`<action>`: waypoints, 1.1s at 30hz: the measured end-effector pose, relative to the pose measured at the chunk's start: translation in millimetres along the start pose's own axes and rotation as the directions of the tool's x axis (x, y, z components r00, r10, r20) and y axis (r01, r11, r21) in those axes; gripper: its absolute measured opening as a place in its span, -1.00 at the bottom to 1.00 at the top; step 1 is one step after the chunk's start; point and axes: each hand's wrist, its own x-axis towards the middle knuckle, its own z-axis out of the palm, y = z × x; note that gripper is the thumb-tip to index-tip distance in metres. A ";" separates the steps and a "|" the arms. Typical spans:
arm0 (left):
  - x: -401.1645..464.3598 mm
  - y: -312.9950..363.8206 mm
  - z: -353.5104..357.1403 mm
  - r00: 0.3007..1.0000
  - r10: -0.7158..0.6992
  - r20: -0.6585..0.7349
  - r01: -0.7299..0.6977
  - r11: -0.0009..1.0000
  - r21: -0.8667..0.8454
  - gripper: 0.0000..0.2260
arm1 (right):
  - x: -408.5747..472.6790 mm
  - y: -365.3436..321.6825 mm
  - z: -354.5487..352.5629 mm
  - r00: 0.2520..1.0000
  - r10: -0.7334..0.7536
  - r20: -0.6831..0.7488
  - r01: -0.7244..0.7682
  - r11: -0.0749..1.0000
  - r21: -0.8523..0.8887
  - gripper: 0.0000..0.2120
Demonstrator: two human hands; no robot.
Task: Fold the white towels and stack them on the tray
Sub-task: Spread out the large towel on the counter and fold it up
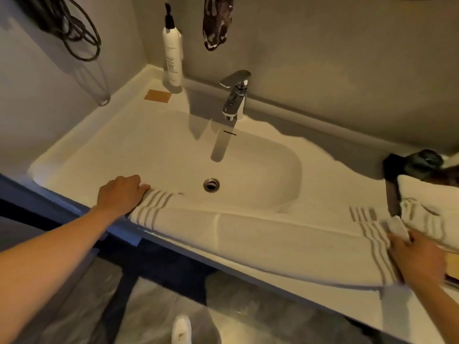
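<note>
A long white towel (268,242) with grey stripes at both ends lies folded lengthwise along the front edge of the sink counter. My left hand (121,194) grips its left striped end beside the basin. My right hand (417,261) presses on its right striped end near the counter's front edge. Another striped white towel (422,219) lies bunched on a dark tray (392,192) at the far right, partly cut off by the frame edge.
The white basin (173,155) has a drain (211,184) and a chrome tap (234,95) behind it. A pump bottle (172,53) and a brown card (158,96) sit at the back left. A dark object (422,162) rests behind the tray. A patterned cloth (216,23) hangs on the wall.
</note>
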 end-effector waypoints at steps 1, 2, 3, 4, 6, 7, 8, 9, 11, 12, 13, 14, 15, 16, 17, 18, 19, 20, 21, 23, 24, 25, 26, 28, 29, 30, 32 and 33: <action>1.3 -0.5 5.0 1.000 -0.009 -0.022 0.009 1.000 -0.006 -0.67 | -0.7 -3.9 0.2 1.000 -0.013 0.026 0.014 0.999 -0.031 -0.72; 1.1 -2.4 6.5 0.999 -0.015 -0.041 0.015 1.000 -0.005 -0.67 | -5.4 -15.9 -6.3 0.999 -0.006 0.046 0.009 0.999 -0.053 -0.74; 0.5 -2.1 9.0 0.998 -0.005 -0.058 0.006 1.000 0.007 -0.67 | -2.7 -12.9 -5.0 0.998 -0.040 0.047 0.043 0.997 -0.058 -0.75; 0.1 -2.6 8.9 0.998 0.002 -0.064 0.000 1.000 0.027 -0.67 | -4.1 -17.7 -8.6 0.998 -0.050 0.039 0.052 0.996 -0.071 -0.76; -0.8 -1.6 10.8 0.997 0.019 -0.070 -0.015 0.998 0.053 -0.68 | -1.9 -13.5 -5.3 0.999 -0.040 0.029 0.043 0.994 -0.097 -0.77; -1.0 -1.5 11.0 0.996 0.030 -0.078 -0.025 0.998 0.061 -0.68 | 1.6 -8.9 0.5 0.999 -0.047 0.027 0.050 0.993 -0.103 -0.78; -1.1 -0.9 11.1 0.996 0.038 -0.084 -0.032 0.997 0.068 -0.69 | 0.8 -9.2 1.3 0.999 -0.036 0.040 0.041 0.992 -0.117 -0.78; -1.1 -1.0 12.1 0.994 0.046 -0.094 -0.039 0.996 0.075 -0.69 | 2.0 -8.0 4.3 0.998 -0.047 0.048 0.052 0.991 -0.121 -0.77; -2.1 -0.4 13.3 0.992 0.051 -0.113 -0.041 0.995 0.090 -0.69 | 3.0 -10.1 3.9 0.996 -0.055 0.070 0.065 0.985 -0.158 -0.77; -3.5 0.5 14.0 0.991 0.048 -0.124 -0.036 0.995 0.094 -0.69 | 3.3 -11.8 2.9 0.996 -0.051 0.077 0.065 0.980 -0.189 -0.78; -4.2 1.3 14.6 0.991 0.037 -0.130 -0.025 0.995 0.092 -0.68 | 4.9 -11.7 4.3 0.996 -0.049 0.078 0.065 0.974 -0.219 -0.78; -5.1 2.2 14.8 0.992 0.019 -0.127 -0.008 0.996 0.088 -0.67 | 3.6 -13.6 4.2 0.996 -0.029 0.083 0.049 0.966 -0.254 -0.79; -5.4 2.8 14.7 0.993 -0.007 -0.118 0.017 0.997 0.081 -0.65 | 3.9 -13.7 5.8 0.996 -0.020 0.087 0.044 0.958 -0.284 -0.77; -5.5 2.9 15.2 0.994 -0.042 -0.100 0.050 0.996 0.074 -0.63 | 3.7 -14.2 6.5 0.995 -0.013 0.094 0.040 0.954 -0.298 -0.74; -6.0 3.4 15.5 0.993 -0.084 -0.078 0.089 0.994 0.061 -0.61 | 3.9 -14.4 7.4 0.995 0.002 0.095 0.027 0.953 -0.303 -0.69; -6.6 3.6 15.3 0.990 -0.130 -0.052 0.133 0.990 0.046 -0.58 | 3.6 -14.5 7.2 0.995 0.024 0.095 0.005 0.955 -0.297 -0.61; -7.3 3.7 14.9 0.985 -0.169 -0.031 0.169 0.985 0.027 -0.53 | 4.2 -13.6 6.7 0.995 0.045 0.094 -0.016 0.957 -0.290 -0.52; -9.0 4.6 12.4 0.979 -0.202 -0.023 0.202 0.979 -0.001 -0.47 | 4.3 -13.5 4.9 0.993 0.064 0.097 -0.033 0.956 -0.291 -0.45; -11.4 6.8 9.3 0.972 -0.233 -0.014 0.232 0.972 -0.039 -0.40 | 4.4 -13.1 2.8 0.992 0.072 0.104 -0.038 0.953 -0.299 -0.40; -21.4 13.7 0.1 0.955 -0.297 0.022 0.297 0.951 -0.086 -0.22 | 3.3 -12.6 -1.8 0.989 0.078 0.124 -0.033 0.944 -0.328 -0.36; -27.7 17.1 -1.8 0.946 -0.321 0.051 0.325 0.943 -0.077 -0.14 | 2.2 -11.9 -3.7 0.986 0.088 0.141 -0.035 0.940 -0.339 -0.34; -35.6 20.3 -7.4 0.937 -0.340 0.085 0.345 0.937 -0.054 -0.07 | 0.8 -13.7 -5.7 0.981 0.104 0.164 -0.042 0.938 -0.343 -0.32; -40.2 22.5 -9.4 0.924 -0.357 0.133 0.366 0.930 -0.046 -0.01 | 0.3 -14.0 -6.3 0.976 0.122 0.183 -0.052 0.937 -0.345 -0.34; -41.3 21.9 -13.6 0.887 -0.391 0.245 0.425 0.899 -0.105 0.03 | -0.6 -15.3 -5.8 0.972 0.129 0.199 -0.055 0.939 -0.339 -0.51; -37.8 21.1 -14.7 0.863 -0.403 0.305 0.468 0.865 -0.180 0.01 | -0.6 -16.0 -6.6 0.972 0.131 0.197 -0.057 0.939 -0.340 -0.62; -34.1 21.4 -16.2 0.847 -0.399 0.350 0.504 0.813 -0.292 -0.07 | 0.8 -16.2 -7.2 0.973 0.134 0.188 -0.062 0.937 -0.344 -0.70; -28.6 20.0 -16.3 0.829 -0.378 0.412 0.555 0.648 -0.522 -0.38 | 1.8 -15.6 -9.1 0.974 0.140 0.179 -0.073 0.938 -0.339 -0.75; -26.2 20.8 -16.9 0.814 -0.385 0.435 0.580 0.559 -0.592 -0.50 | 1.0 -15.2 -12.7 0.975 0.133 0.176 -0.070 0.944 -0.324 -0.76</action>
